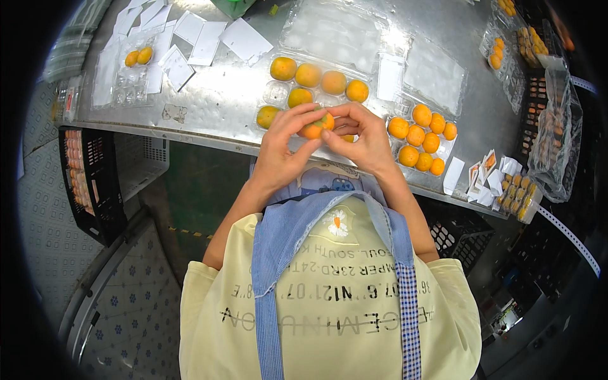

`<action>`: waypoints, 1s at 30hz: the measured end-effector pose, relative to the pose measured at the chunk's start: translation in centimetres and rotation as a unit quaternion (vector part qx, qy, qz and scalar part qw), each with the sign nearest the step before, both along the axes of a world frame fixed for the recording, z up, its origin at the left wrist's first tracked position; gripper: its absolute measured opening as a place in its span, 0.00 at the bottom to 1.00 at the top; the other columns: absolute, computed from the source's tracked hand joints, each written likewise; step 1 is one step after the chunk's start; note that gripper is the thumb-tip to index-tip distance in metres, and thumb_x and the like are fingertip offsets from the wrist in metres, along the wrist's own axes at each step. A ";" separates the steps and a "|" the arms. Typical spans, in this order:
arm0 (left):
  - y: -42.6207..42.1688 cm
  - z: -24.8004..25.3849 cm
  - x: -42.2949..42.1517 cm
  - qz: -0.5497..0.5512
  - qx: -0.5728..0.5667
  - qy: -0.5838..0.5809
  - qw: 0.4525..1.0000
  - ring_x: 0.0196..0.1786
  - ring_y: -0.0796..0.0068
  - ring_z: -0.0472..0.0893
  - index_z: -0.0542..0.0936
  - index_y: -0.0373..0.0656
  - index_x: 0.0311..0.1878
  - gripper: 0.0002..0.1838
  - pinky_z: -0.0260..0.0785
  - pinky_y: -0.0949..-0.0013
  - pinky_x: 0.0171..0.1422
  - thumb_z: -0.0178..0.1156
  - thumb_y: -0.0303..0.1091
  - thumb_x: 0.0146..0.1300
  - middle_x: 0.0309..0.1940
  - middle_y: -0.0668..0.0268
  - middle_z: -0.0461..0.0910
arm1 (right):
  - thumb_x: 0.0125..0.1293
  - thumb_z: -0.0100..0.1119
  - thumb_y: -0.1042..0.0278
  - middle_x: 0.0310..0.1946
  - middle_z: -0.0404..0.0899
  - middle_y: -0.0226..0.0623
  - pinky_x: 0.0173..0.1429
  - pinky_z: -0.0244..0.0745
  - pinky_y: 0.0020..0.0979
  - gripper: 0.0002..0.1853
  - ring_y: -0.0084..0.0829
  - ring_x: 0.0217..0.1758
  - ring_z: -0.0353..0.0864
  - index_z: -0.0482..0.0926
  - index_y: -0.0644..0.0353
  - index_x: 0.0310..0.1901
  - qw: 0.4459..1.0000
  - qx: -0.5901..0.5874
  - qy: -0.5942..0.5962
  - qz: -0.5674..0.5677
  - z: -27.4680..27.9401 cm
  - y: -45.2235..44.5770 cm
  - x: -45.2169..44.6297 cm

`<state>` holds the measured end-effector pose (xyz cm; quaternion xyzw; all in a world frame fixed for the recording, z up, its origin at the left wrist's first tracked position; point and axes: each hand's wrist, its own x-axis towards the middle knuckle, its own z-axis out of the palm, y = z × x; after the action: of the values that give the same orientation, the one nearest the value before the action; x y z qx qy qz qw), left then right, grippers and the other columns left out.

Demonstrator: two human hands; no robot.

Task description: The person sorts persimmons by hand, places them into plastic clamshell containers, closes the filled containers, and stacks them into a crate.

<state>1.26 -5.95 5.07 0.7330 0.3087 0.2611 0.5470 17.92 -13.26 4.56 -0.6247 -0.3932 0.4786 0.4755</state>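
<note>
A mandarin (312, 130), orange with a greenish patch, is held between both hands above the near table edge. The fingers of my left hand (286, 140) curl over its left side and top. Thumb and fingertips of my right hand (362, 138) close on its right side. Beneath and beyond them lies a clear plastic tray (275, 93) with several mandarins in its cups; the back row ends at a mandarin (357, 91) on the right. My hands hide part of the tray's front row.
Right of my hands stands a tray of smaller oranges (415, 135). Behind are empty clear trays (329, 31). White cards (206, 43) lie at the left, near a tray with two fruits (139, 57). Printed cards (484, 171) and a filled pack (518, 197) sit at the right edge.
</note>
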 end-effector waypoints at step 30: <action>-0.1 -0.8 0.1 0.019 -0.011 0.007 1.000 0.54 0.62 0.74 0.78 0.44 0.54 0.23 0.66 0.67 0.58 0.63 0.26 0.53 0.54 0.59 0.76 | 0.61 0.57 0.73 0.44 0.81 0.44 0.45 0.80 0.28 0.13 0.33 0.42 0.83 0.80 0.66 0.47 0.994 0.037 -0.105 0.020 0.3 0.1 0.7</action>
<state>1.40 -6.04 4.25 0.7225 0.3293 0.2633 0.5479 18.63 -13.17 4.85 -0.6455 -0.4712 0.4046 0.4445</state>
